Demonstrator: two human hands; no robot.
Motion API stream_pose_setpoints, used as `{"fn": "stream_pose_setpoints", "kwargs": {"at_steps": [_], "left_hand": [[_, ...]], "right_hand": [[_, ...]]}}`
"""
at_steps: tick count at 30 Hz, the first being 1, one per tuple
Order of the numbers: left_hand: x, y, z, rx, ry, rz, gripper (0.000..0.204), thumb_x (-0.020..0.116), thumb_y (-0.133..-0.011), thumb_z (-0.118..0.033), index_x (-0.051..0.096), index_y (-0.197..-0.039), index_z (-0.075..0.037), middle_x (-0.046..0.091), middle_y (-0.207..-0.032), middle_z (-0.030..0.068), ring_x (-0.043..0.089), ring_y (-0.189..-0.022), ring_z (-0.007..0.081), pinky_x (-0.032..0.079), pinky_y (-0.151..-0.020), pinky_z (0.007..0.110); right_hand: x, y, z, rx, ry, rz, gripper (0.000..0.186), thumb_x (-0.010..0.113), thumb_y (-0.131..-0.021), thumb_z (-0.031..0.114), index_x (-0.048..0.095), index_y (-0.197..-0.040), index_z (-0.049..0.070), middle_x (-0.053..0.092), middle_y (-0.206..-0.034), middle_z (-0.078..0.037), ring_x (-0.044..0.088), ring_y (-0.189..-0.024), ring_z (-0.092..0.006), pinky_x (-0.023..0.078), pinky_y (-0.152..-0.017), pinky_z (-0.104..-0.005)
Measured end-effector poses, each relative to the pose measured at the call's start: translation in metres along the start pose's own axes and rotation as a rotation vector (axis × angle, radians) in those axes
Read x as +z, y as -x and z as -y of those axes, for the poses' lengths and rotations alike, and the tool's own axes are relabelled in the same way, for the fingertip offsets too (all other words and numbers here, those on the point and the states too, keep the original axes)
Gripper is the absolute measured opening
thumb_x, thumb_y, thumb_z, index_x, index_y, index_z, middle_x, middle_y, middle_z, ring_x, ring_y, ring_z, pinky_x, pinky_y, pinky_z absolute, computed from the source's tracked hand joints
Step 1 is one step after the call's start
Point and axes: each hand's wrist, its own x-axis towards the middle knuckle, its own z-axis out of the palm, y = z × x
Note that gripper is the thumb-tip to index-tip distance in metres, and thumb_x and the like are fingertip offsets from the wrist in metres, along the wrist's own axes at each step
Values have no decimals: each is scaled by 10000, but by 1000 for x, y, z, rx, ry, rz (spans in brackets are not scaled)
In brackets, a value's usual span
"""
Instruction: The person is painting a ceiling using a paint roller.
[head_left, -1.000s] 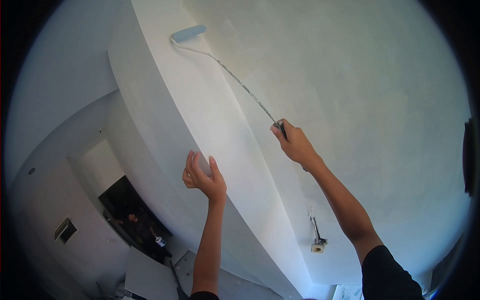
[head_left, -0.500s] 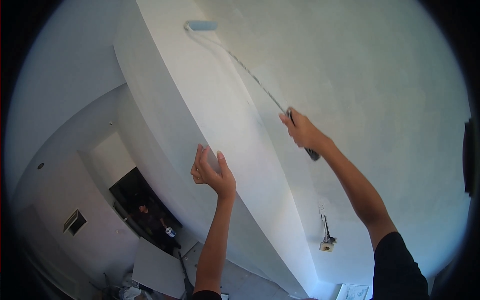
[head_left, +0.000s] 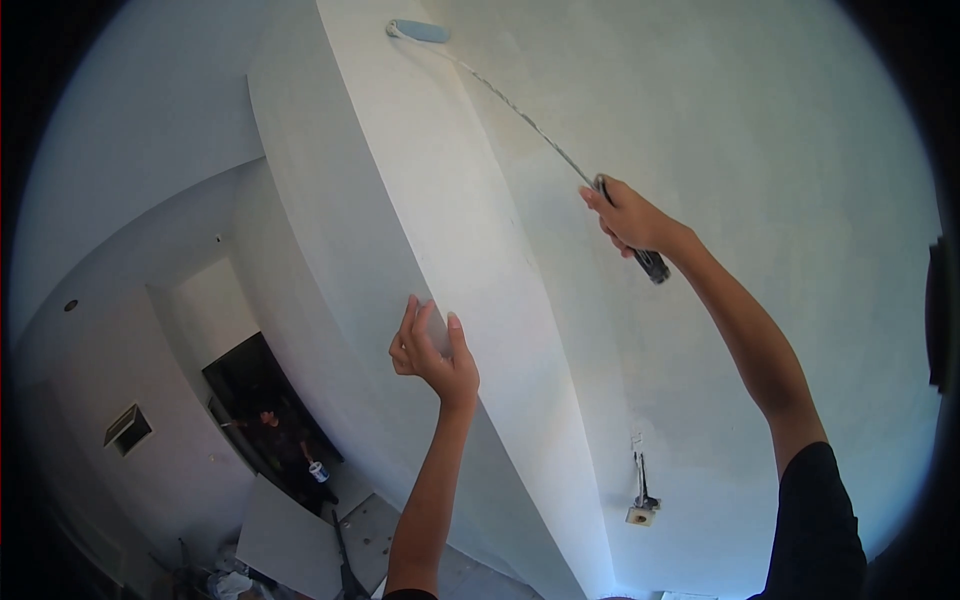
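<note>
My right hand [head_left: 628, 215] is closed round the black handle of a paint roller [head_left: 650, 262]. Its long, paint-streaked rod [head_left: 528, 120] reaches up to the pale blue roller head [head_left: 418, 31], which lies against the upper part of a white ledge or beam face [head_left: 470, 250]. My left hand [head_left: 432, 352] is at that face's long edge, empty, its fingers bent and apart; I cannot tell whether the fingertips touch the surface.
A broad painted surface [head_left: 720, 120] fills the right, with an exposed electrical box [head_left: 643, 514] below. Down left, a person [head_left: 280, 435] with a white bucket [head_left: 318, 471] stands at a dark doorway [head_left: 232, 370], near a grey board [head_left: 285, 540], debris and a small wall opening [head_left: 128, 428].
The roller head has moved upward and to the right along the white face. My right hand has risen rightward with the handle. My left hand has shifted slightly right.
</note>
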Motion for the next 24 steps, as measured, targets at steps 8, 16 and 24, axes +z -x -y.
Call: {"fn": "stream_pose_setpoints", "kwargs": {"at_steps": [8, 16, 24], "left_hand": [[0, 7, -4, 5, 19, 16, 281, 570, -807, -207, 547, -1073, -122, 483, -1277, 25, 336, -1082, 229, 154, -943, 416], [2, 6, -4, -16, 55, 19, 272, 582, -801, -218, 558, -1054, -120, 494, -1265, 23, 345, -1069, 225, 150, -943, 406], [1, 2, -5, -9, 50, 18, 286, 595, -798, -204, 551, -1066, -113, 501, -1256, 27, 349, -1069, 222, 163, -938, 398]], "right_hand": [[-37, -83, 57, -167, -50, -79, 438, 385, -928, 458, 406, -891, 22, 401, -611, -19, 405, -415, -97, 388, -357, -259], [-53, -108, 75, -216, 41, -82, 442, 391, -922, 469, 408, -885, 29, 405, -625, -25, 408, -428, -96, 399, -370, -261], [-46, -104, 82, -180, 26, -66, 432, 394, -922, 465, 414, -934, 34, 391, -648, -16, 379, -444, -84, 392, -380, -254]]}}
